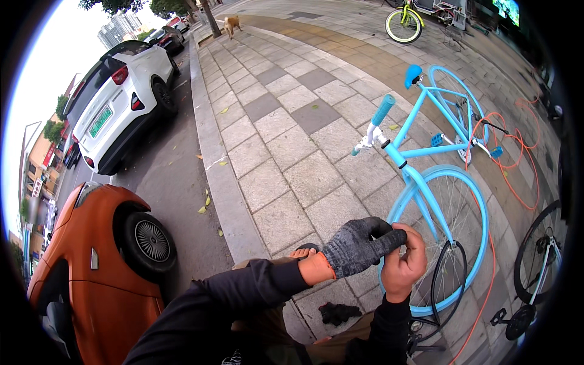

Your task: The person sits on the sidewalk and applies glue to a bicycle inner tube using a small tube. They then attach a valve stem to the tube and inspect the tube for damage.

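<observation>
My left hand (359,249), in a grey knit glove with an orange cuff, has its fingers bent together. My bare right hand (406,261) pinches at the glove's fingertips. Both meet just in front of a light-blue bicycle (433,103) with a white stem and teal grips (382,109); its front wheel (474,191) is behind them. A black rubber loop (464,261) hangs by that wheel. A crumpled black glove (337,313) lies on the paving below my hands.
An orange car (91,237) and white car (118,106) line the kerb (207,140) at left. An orange hose (523,146) snakes across the right paving. A dark-wheeled bicycle (520,322) is at lower right, a yellow bicycle (403,24) and dog (232,25) farther back.
</observation>
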Motion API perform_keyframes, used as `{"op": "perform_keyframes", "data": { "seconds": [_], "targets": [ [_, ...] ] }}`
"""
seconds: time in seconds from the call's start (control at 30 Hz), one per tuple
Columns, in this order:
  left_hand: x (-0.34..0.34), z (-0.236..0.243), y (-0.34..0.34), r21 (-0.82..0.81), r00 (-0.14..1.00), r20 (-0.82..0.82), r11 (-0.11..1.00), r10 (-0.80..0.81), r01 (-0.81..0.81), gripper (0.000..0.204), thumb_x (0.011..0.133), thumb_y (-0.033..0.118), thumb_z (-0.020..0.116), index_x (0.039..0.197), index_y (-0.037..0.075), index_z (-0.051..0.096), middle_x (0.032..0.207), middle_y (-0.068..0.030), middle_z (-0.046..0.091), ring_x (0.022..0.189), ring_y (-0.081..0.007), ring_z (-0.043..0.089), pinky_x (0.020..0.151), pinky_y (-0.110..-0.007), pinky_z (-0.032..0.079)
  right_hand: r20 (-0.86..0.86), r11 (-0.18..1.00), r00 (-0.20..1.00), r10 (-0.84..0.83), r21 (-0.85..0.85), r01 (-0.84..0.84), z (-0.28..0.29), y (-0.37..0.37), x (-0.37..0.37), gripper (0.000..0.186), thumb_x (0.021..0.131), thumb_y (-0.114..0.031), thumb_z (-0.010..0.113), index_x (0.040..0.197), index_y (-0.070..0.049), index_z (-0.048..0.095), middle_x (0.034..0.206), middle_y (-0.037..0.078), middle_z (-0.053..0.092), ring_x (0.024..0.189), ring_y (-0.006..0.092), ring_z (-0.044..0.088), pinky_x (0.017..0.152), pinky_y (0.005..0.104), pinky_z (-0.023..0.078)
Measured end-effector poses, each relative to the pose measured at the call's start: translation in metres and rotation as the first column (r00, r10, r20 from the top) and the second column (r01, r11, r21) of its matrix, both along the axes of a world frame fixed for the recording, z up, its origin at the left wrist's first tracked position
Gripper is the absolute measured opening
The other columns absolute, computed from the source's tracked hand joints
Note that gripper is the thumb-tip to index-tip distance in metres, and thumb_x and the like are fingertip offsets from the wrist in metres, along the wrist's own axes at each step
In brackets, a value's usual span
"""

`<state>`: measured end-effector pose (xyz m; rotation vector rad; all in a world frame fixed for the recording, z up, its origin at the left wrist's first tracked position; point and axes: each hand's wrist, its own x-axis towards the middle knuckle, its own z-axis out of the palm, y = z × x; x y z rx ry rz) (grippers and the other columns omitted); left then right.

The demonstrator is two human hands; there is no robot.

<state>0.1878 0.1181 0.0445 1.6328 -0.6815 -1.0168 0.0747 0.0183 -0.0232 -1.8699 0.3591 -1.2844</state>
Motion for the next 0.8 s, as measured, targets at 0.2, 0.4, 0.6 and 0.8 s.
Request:
{"op": "perform_keyframes", "data": {
  "seconds": [0.2, 0.4, 0.6, 0.8],
  "targets": [
    [-0.001, -0.008, -0.001, -0.098, 0.998, 0.063, 0.995, 0.027, -0.020, 0.028, 0.105, 0.025, 0.070, 0.116, -0.001, 0.070, 0.088, -0.0072, 0.071, 0.077, -0.0099, 0.066, 0.068, -0.030, 0.056, -0.004, 0.996, 0.999, 0.035, -0.078, -0.035, 0.003, -0.009, -0.004, 0.028, 0.086, 0.006, 0.072, 0.113, 0.004, 0.067, 0.114, 0.019, 0.074, 0.095, 0.0285, 0.073, 0.082, 0.0360, 0.058],
    [0.007, -0.015, 0.001, -0.150, 0.927, 0.375, 0.988, 0.021, 0.038, 0.023, 0.106, 0.019, 0.066, 0.116, -0.001, 0.070, 0.088, -0.0078, 0.070, 0.076, -0.0141, 0.068, 0.067, -0.031, 0.057, 0.016, 0.984, 0.985, 0.170, 0.056, -0.170, 0.002, -0.010, -0.008, 0.036, 0.084, 0.008, 0.070, 0.119, 0.006, 0.069, 0.124, 0.021, 0.070, 0.096, 0.0275, 0.071, 0.083, 0.0363, 0.058],
    [0.013, -0.031, 0.008, -0.219, 0.874, 0.485, 0.971, 0.019, 0.100, 0.022, 0.106, 0.014, 0.063, 0.121, -0.001, 0.068, 0.099, -0.0103, 0.070, 0.076, -0.0154, 0.070, 0.068, -0.031, 0.058, -0.087, 0.985, 0.988, 0.130, -0.103, -0.139, 0.017, -0.018, -0.005, 0.033, 0.080, 0.008, 0.076, 0.113, 0.006, 0.072, 0.121, 0.019, 0.070, 0.101, 0.0324, 0.070, 0.089, 0.0391, 0.057],
    [0.034, -0.043, 0.028, -0.288, 0.637, 0.770, 0.910, 0.036, 0.297, 0.033, 0.092, 0.006, 0.067, 0.124, -0.004, 0.065, 0.095, -0.0140, 0.071, 0.072, -0.0236, 0.073, 0.070, -0.033, 0.058, -0.054, 0.982, 0.986, 0.160, -0.091, -0.164, 0.011, -0.016, 0.006, 0.036, 0.075, 0.006, 0.083, 0.110, 0.003, 0.074, 0.114, 0.016, 0.071, 0.098, 0.0328, 0.070, 0.084, 0.0385, 0.057]
  ]
}}
